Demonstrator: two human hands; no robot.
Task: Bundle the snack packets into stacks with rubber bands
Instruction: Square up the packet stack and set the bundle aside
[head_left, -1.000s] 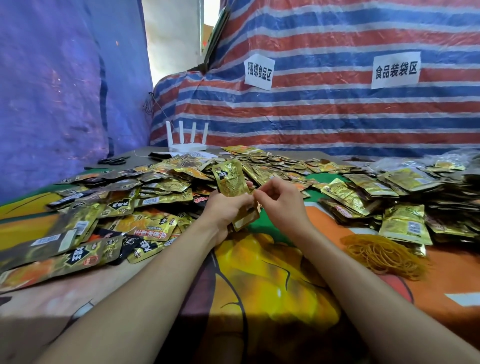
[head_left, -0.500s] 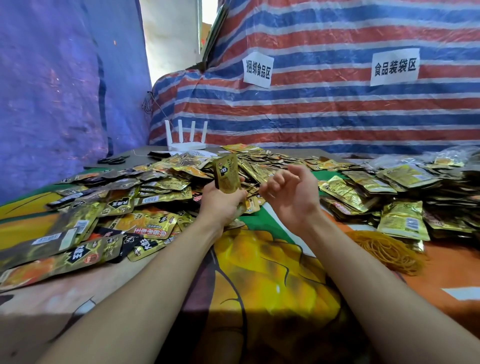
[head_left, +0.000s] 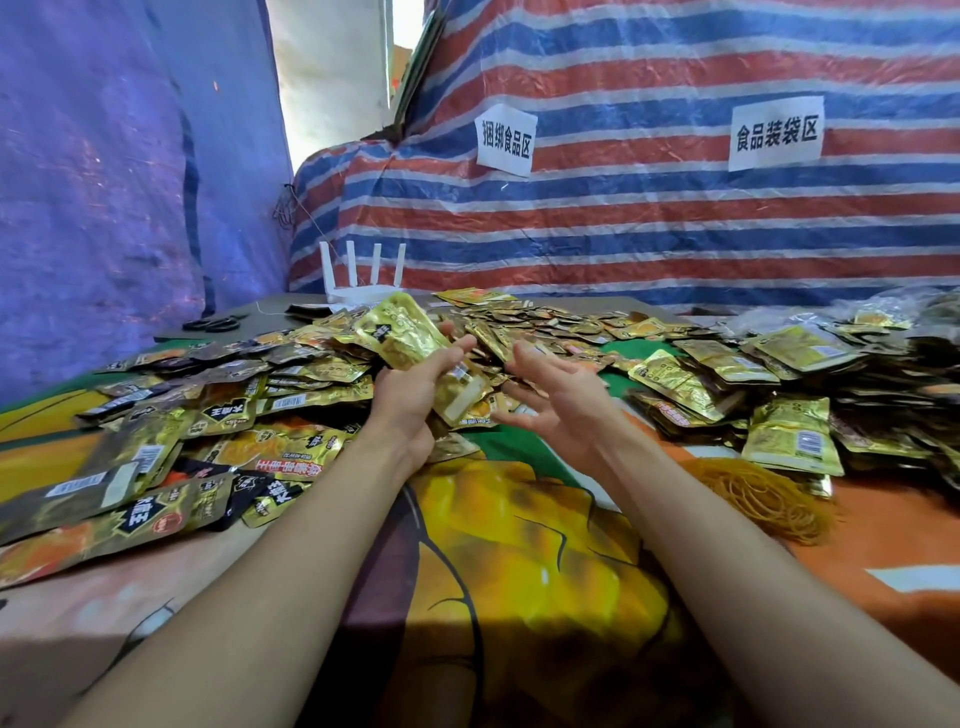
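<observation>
Packets (head_left: 218, 415) in gold and black lie spread over the middle band of the head view, from the left edge to the right edge, on a printed cloth (head_left: 519, 561) that fills the lower centre. Some at the right (head_left: 789, 436) sit piled in thicker heaps.

At the centre of the frame the left hand (head_left: 410, 400) grips a stack (head_left: 410, 338) of gold packets, with its fingers curled round the stack's lower half. The stack is held above the cloth and tilted, its top end leaning to the upper left. Whether a band is round it cannot be told.

The right hand (head_left: 558, 400) hovers just right of the stack, palm turned toward it, fingers spread and relaxed, holding nothing. It is near the stack, and no contact shows.

Rubber bands (head_left: 763, 499) lie in a loose orange-yellow pile at the right, below the right-hand heaps and right of the right forearm.

In the upper middle a white router (head_left: 363, 283) stands at the far edge of the packets, with scissors (head_left: 213, 325) to its left. A striped tarp (head_left: 649, 228) behind carries two paper signs (head_left: 506, 139).
</observation>
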